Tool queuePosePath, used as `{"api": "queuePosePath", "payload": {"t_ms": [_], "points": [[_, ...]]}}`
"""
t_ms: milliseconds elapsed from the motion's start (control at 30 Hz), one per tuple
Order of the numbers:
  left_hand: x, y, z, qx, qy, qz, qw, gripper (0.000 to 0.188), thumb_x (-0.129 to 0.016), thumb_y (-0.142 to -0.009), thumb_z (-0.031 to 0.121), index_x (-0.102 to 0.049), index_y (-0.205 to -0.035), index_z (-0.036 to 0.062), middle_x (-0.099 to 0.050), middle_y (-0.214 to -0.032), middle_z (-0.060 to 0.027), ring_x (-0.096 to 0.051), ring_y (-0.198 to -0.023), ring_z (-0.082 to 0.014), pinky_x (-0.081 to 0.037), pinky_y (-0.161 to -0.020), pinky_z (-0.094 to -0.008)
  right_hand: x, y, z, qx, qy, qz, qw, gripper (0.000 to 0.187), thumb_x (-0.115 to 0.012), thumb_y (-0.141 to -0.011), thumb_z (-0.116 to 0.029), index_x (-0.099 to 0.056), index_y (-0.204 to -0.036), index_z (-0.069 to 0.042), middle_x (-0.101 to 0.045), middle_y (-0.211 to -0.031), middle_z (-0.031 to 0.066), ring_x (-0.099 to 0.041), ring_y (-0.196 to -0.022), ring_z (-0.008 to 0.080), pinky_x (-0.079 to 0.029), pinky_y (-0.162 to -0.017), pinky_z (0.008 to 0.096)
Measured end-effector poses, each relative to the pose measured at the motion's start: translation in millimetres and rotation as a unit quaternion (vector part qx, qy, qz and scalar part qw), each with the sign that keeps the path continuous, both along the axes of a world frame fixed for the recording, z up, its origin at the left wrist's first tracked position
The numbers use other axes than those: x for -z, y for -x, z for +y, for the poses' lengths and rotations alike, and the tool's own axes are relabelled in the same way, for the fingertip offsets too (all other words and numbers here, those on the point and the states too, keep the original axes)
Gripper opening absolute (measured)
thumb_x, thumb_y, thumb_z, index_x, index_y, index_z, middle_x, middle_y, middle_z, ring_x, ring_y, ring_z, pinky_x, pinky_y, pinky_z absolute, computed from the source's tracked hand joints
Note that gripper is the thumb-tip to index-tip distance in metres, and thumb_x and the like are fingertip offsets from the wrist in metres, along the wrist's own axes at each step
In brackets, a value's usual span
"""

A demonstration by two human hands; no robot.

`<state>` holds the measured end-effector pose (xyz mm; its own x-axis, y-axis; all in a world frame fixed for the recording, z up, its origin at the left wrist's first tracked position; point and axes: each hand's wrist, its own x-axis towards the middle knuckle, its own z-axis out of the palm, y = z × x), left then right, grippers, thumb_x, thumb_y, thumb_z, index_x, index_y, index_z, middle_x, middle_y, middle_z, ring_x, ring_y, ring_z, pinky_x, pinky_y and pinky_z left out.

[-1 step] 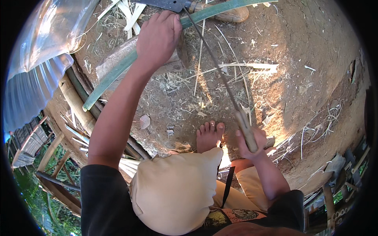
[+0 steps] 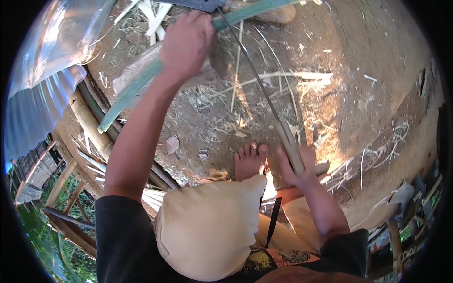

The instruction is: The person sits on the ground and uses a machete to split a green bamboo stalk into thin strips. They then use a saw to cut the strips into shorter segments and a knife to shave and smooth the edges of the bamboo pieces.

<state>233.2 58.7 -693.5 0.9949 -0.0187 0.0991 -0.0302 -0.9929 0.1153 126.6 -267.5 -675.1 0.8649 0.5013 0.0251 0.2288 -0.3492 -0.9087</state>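
My left hand [image 2: 188,43] is closed round a green bamboo strip [image 2: 128,96], which runs slantwise from the lower left to the top edge. Beneath the strip lies a short wooden block [image 2: 123,75]. In my right hand [image 2: 301,165] is a long knife [image 2: 288,141] with a pale wooden handle. Its thin dark blade shows almost edge-on and reaches up to the strip, just right of my left hand; whether the edge touches the strip I cannot tell. Part of the strip under my left fingers is hidden.
By the top edge rests another broad dark blade [image 2: 200,4] with a wooden handle [image 2: 278,15]. Pale bamboo slivers [image 2: 155,19] and shavings litter the dirt floor. Clear plastic sheeting [image 2: 52,47] and bamboo poles [image 2: 89,120] stand left. My bare foot [image 2: 249,162] is below the middle.
My right hand and the knife handle have shifted slightly up and left. My left hand is a little blurred and still holds the bamboo strip.
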Motion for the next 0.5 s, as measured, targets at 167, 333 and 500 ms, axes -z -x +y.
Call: {"api": "queuePosePath", "payload": {"t_ms": [167,333,500], "points": [[-0.3,-6.4,0.1,0.029,0.002,-0.026,0.999,0.032,-0.04,-0.104,0.025,-0.063,-0.098,0.0047,-0.063,-0.102,-0.0083,-0.06,-0.094,-0.0283,-0.047,-0.082,-0.043,14.5,-48.8,77.2,0.076,-0.125,0.153,0.977,0.006,-0.065,-0.086,-0.005,-0.067,-0.089,0.0,-0.06,-0.059,0.0101,-0.06,-0.046,0.0232,-0.044,-0.044,0.0307],[-4.7,3.0,-5.0,-0.003,-0.022,-0.008,1.0,0.034,-0.036,-0.105,0.025,-0.063,-0.105,0.0037,-0.063,-0.104,-0.0097,-0.059,-0.098,-0.0308,-0.046,-0.084,-0.044,10.1,12.4,-13.6,-0.027,-0.004,-0.062,0.998,0.007,-0.065,-0.089,-0.005,-0.068,-0.092,0.001,-0.057,-0.058,0.0078,-0.053,-0.045,0.0143,-0.042,-0.044,0.0283],[-10.4,-2.9,-10.2,-0.001,0.012,-0.009,1.0,0.033,-0.037,-0.104,0.024,-0.062,-0.102,0.0024,-0.063,-0.102,-0.0121,-0.059,-0.097,-0.0311,-0.046,-0.084,-0.0442,13.4,-43.8,54.6,0.022,-0.046,0.121,0.991,0.008,-0.065,-0.086,-0.008,-0.066,-0.085,0.0,-0.059,-0.058,0.0081,-0.059,-0.045,0.0221,-0.044,-0.043,0.0325]]}}
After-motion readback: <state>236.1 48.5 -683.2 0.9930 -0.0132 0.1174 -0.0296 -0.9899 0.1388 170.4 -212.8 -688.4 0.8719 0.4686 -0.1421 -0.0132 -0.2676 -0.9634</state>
